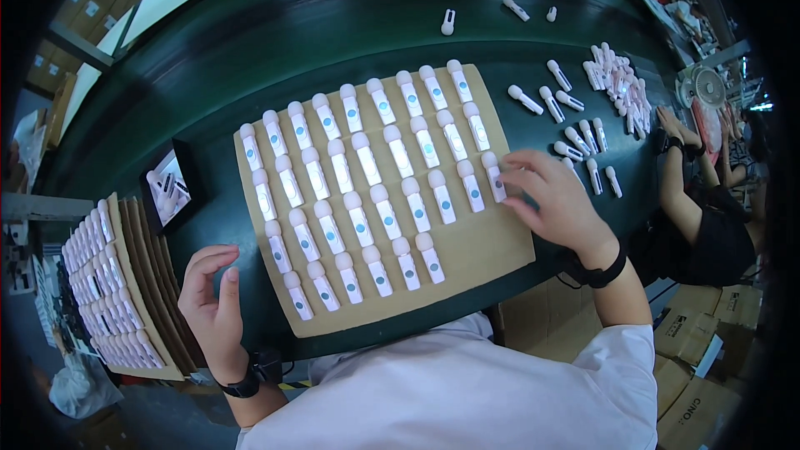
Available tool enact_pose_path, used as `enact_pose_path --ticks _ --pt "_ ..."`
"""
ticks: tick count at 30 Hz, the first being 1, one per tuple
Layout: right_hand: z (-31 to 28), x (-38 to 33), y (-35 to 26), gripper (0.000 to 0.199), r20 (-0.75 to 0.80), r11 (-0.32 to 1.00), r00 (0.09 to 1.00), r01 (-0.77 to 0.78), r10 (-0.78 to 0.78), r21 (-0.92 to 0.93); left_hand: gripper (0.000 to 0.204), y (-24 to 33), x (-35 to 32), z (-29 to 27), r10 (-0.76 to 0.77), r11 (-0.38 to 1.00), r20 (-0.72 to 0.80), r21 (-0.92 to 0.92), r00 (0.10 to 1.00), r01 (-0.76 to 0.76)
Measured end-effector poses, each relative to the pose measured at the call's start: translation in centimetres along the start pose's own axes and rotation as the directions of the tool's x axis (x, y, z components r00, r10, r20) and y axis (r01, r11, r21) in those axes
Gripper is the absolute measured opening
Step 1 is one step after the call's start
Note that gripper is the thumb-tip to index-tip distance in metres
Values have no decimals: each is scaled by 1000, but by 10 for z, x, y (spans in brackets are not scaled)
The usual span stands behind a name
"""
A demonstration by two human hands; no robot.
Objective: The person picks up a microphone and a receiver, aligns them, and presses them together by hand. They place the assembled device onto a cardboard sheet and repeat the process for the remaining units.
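Observation:
Several rows of small, pale pink wand-shaped devices (386,211) lie on a brown cardboard sheet (475,254), most with a round bluish spot on the body. At the right end of one row, my right hand (554,200) is beside a pink device (492,177). Its thumb and fingers are apart, with the tips close to that device's edge; whether they touch it I cannot tell. Left of the sheet, my left hand (214,304) hovers with curved fingers and thumb spread, holding nothing.
More devices are scattered on the green table (367,25) at the right, beside a dense pile (621,87). A black-edged tray (171,187) holds small parts at the left. Near it are stacked cardboard sheets (154,283) with devices. Another person's arm (679,167) is at the far right.

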State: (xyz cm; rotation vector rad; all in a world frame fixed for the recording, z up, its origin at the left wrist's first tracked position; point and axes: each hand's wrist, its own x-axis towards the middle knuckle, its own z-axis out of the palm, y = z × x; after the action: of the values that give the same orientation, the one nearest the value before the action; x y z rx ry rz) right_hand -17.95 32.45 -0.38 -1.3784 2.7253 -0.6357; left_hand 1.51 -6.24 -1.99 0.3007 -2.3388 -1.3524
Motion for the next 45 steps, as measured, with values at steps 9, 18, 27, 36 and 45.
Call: enact_pose_path --ticks 9,18,27,36,45 --pt "-24 110 97 25 -55 980 998 -26 16 -197 11 6 16 8 -2 1000 10 1 1000 2" --pt "30 234 164 31 -29 935 1000 -15 5 -355 12 19 9 16 -12 999 14 43 1000 11" --pt "-7 207 111 22 -19 980 981 -194 195 51 11 43 7 22 70 997 25 21 997 -71" --pt "-17 37 -59 25 -94 806 995 80 -31 586 22 68 13 49 319 945 250 -164 914 -284" --pt "44 9 -116 28 -299 682 954 222 -5 696 29 78 -2 73 322 943 410 -219 853 -251"
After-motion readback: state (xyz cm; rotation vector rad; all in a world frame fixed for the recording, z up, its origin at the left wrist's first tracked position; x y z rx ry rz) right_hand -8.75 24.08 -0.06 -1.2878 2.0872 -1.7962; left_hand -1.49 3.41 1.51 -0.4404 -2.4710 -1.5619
